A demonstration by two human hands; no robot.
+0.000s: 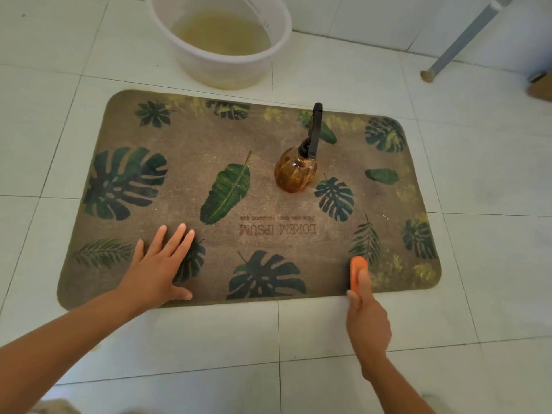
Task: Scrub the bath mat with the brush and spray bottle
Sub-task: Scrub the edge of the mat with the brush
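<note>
Left hand flat, fingers spread, on mat near its near edge; right hand grips brush at near-right edge; bottle stands mid-mat.

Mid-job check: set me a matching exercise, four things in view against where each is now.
Things: 1 brush; 2 spray bottle; 3 left hand; 4 bucket.
Places: A flat on the bath mat, near left; B standing on the mat, right of centre; C on the tiled floor beyond the mat; D gripped by the right hand at the mat's near edge.
Pairs: 1-D, 2-B, 3-A, 4-C.
</note>
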